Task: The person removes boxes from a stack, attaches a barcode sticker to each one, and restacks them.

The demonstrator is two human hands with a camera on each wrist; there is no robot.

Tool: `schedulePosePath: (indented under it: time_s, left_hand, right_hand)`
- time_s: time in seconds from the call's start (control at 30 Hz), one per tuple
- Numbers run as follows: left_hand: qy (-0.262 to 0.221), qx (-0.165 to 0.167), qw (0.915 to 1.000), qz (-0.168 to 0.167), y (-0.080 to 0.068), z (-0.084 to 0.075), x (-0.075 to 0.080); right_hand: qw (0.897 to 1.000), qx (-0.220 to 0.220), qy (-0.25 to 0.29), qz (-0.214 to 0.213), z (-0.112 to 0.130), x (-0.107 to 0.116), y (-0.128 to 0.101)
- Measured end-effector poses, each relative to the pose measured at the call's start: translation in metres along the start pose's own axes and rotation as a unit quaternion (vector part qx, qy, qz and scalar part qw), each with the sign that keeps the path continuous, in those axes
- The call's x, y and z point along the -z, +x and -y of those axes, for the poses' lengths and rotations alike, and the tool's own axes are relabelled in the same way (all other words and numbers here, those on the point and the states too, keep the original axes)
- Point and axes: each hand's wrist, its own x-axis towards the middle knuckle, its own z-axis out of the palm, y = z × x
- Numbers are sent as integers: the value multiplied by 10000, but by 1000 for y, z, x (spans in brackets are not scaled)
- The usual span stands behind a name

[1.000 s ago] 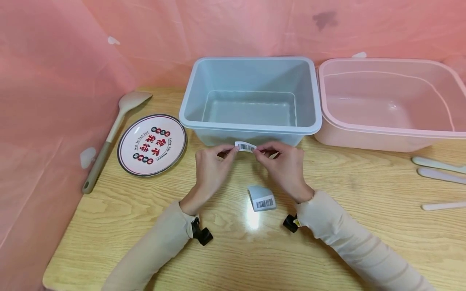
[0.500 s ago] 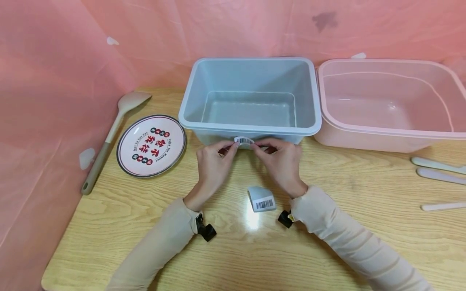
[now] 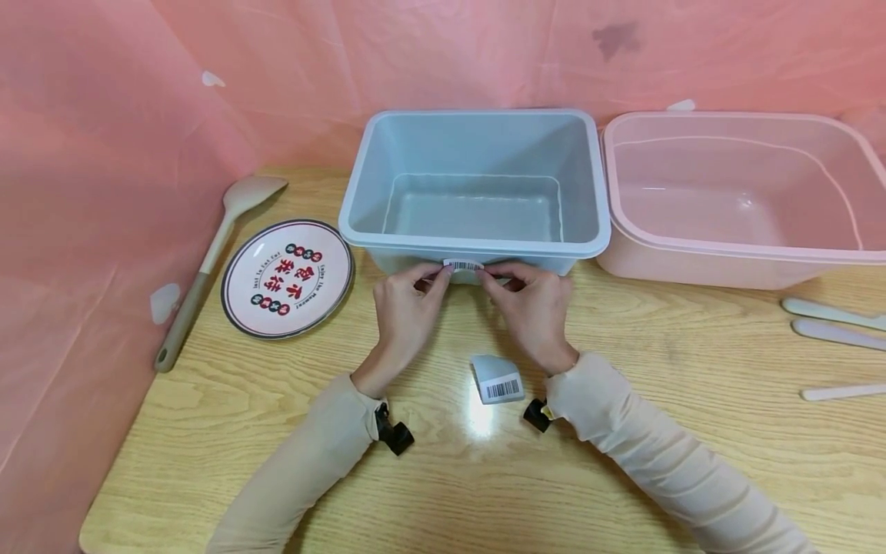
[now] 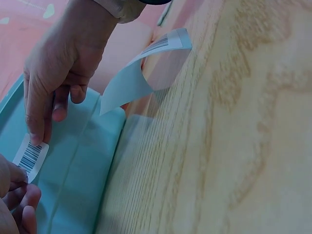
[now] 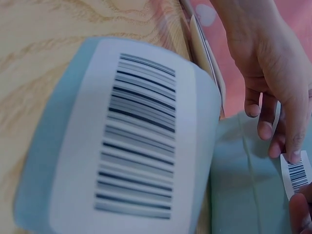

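Note:
A white barcode sticker [image 3: 462,265] lies against or just in front of the outer front wall of the grey-blue basin [image 3: 477,247], below its rim. My left hand [image 3: 408,308] pinches the sticker's left end. At the right end, my right hand [image 3: 531,312] pinches it between thumb and fingertip. The left wrist view shows the sticker [image 4: 31,157] close along the wall, its ends under both hands' fingertips. On the table between my forearms rests a curled piece of backing paper [image 3: 497,379], which carries another barcode sticker [image 5: 136,136] and looms large in the right wrist view.
A pink basin [image 3: 720,250] stands right beside the grey-blue one. Left of them are a plate with red lettering [image 3: 321,304] and a spatula [image 3: 201,288]. Several pale utensil handles [image 3: 841,334] lie at the right edge. Pink sheeting [image 3: 471,54] hangs behind.
Both hands have moved slightly forward with the sticker, up to the basin's front wall. The sticker bent into an arc, then straightened somewhat. The backing paper stayed in place.

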Motion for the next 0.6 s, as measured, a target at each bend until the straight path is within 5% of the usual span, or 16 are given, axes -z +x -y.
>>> schedulePosePath:
  time_s: [0.6]
  left_hand:
    - [191,52,9998,-66,1,1,1]
  right_hand:
    - [9998,-161,-43,-65,0,-3,-2]
